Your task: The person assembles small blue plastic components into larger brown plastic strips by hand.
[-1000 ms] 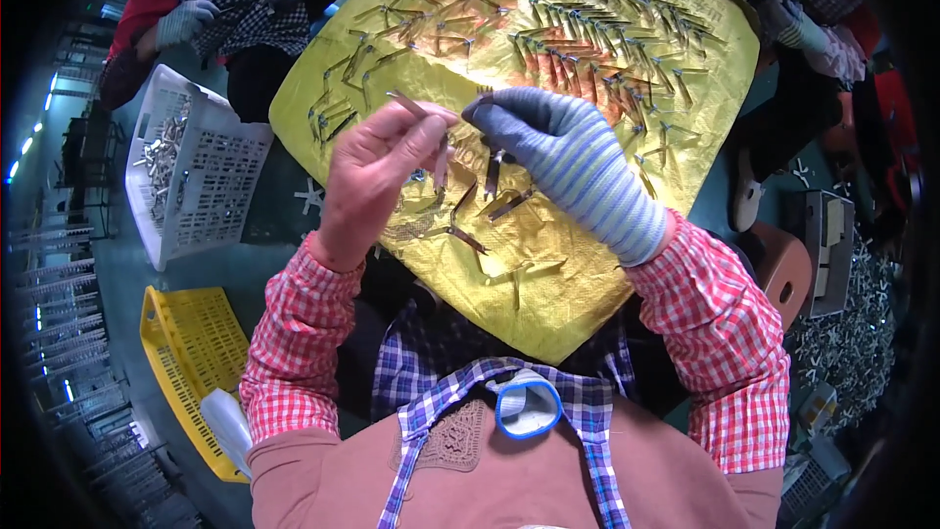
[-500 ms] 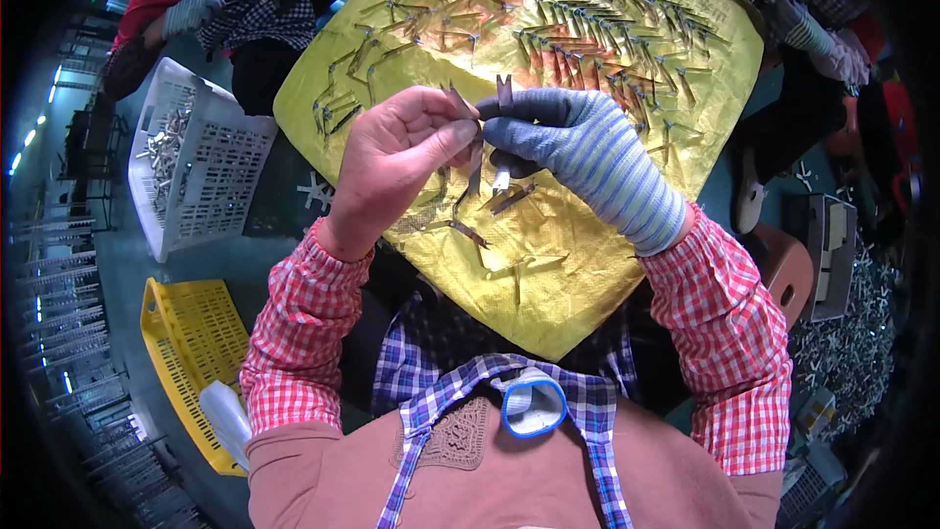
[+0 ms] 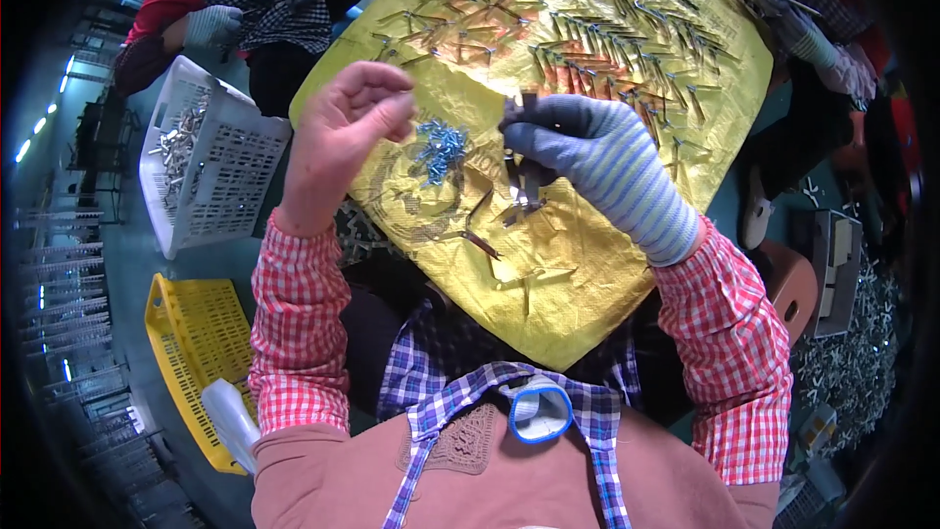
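The bare left hand point(image 3: 338, 142) hangs over the left edge of the yellow sheet point(image 3: 587, 274), fingers curled together with thumb and forefinger pinched; whether they hold anything cannot be told. Half a second earlier this hand met the right one over the sheet's middle; it has since drawn away to the left. The right hand point(image 3: 587, 162), in a striped glove, is clamped on a dark metal clip point(image 3: 524, 113) above the sheet's centre. A small heap of blue screws point(image 3: 441, 149) lies between the hands. Rows of clips point(image 3: 607, 39) cover the far edge. A white basket point(image 3: 201, 167) stands left of the sheet.
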Demonstrator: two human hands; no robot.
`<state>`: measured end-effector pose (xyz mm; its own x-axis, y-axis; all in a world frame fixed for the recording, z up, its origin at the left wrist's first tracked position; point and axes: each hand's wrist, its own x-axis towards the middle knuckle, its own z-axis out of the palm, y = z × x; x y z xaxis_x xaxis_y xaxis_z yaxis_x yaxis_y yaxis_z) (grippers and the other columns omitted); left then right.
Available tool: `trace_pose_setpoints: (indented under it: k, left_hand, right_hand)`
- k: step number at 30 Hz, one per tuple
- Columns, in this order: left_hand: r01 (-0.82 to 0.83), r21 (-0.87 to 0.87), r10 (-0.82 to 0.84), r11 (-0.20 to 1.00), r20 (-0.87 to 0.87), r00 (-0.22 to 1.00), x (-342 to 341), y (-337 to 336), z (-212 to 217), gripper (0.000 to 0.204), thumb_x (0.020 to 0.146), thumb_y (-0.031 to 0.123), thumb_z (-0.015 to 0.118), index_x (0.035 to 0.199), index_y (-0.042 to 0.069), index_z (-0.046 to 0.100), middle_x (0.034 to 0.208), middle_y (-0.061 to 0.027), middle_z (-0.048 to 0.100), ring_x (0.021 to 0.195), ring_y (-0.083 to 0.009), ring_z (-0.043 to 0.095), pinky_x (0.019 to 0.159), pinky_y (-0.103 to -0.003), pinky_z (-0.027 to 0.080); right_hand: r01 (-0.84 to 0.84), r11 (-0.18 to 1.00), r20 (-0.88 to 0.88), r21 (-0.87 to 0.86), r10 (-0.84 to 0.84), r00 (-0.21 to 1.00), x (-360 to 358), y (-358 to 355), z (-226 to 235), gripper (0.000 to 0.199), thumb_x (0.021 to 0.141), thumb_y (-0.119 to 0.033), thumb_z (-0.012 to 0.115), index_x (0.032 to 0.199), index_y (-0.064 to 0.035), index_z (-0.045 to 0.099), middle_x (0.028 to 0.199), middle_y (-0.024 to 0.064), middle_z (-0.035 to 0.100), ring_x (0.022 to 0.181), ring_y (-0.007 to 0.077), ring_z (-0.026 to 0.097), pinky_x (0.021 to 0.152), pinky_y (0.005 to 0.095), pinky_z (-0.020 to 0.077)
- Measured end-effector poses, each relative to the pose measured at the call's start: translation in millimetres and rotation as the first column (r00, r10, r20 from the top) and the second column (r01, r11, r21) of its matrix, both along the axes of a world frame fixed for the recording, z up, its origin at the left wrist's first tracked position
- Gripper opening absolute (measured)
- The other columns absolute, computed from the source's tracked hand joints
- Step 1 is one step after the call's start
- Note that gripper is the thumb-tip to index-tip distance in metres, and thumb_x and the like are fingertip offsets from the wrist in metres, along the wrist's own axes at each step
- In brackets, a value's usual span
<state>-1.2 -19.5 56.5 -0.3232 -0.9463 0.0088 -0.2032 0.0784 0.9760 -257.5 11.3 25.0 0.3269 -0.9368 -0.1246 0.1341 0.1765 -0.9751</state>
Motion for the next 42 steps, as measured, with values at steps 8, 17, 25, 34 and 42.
trace_pose_setpoints:
  k: [8,17,25,34,42]
  left_hand:
    - [0.038,-0.081,0.018,0.996,0.596,0.803,33.8,0.7,-70.4,0.016,0.081,0.007,0.071,0.092,-0.004,0.067,0.079,-0.0059,0.067,0.071,-0.0105,0.062,0.066,-0.026,0.05]
    - [0.087,-0.177,0.067,0.98,0.714,0.697,33.1,-0.3,-82.2,0.016,0.083,0.006,0.069,0.097,-0.001,0.068,0.087,-0.0136,0.069,0.076,-0.0244,0.067,0.07,-0.033,0.052]
    - [0.158,-0.313,0.155,0.936,0.774,0.614,28.0,7.4,-82.7,0.011,0.088,0.008,0.067,0.095,0.0,0.065,0.089,-0.0132,0.067,0.081,-0.0279,0.067,0.072,-0.036,0.052]
    - [0.0,0.129,0.012,0.992,-0.1,0.995,-8.1,38.9,-25.8,0.007,0.096,0.002,0.06,0.101,-0.002,0.059,0.091,-0.0072,0.068,0.081,-0.0131,0.068,0.075,-0.025,0.057]
    - [0.202,0.362,-0.139,0.91,-0.194,0.971,-20.8,38.7,-20.1,0.018,0.093,0.003,0.065,0.109,-0.006,0.064,0.093,-0.0098,0.071,0.085,-0.0139,0.07,0.079,-0.026,0.058]
  right_hand:
    - [0.007,0.994,-0.047,0.105,-0.002,0.999,-2.4,0.9,-8.7,0.022,0.089,-0.014,0.073,0.105,0.0008,0.072,0.082,0.0001,0.07,0.069,0.0045,0.06,0.064,0.0206,0.0509]
    - [-0.029,0.989,-0.027,0.147,0.033,0.999,3.6,-5.1,-8.8,0.023,0.09,-0.015,0.073,0.106,0.0014,0.072,0.083,0.0023,0.071,0.07,0.0069,0.064,0.066,0.0224,0.0533]
    - [-0.053,0.991,-0.036,0.126,0.058,0.998,1.8,-3.0,-8.4,0.023,0.091,-0.014,0.072,0.108,0.0009,0.072,0.085,0.0032,0.071,0.072,0.0085,0.066,0.068,0.0236,0.0547]
    - [-0.066,0.988,-0.126,0.137,0.083,0.989,6.2,-0.3,-5.8,0.025,0.089,-0.015,0.073,0.109,0.0014,0.072,0.087,0.0031,0.072,0.074,0.0069,0.065,0.069,0.0229,0.054]
    - [-0.085,0.996,-0.217,0.03,0.089,0.972,8.8,2.3,-7.4,0.026,0.09,-0.017,0.073,0.107,0.0017,0.072,0.085,0.0028,0.072,0.075,0.0063,0.064,0.069,0.0232,0.0536]
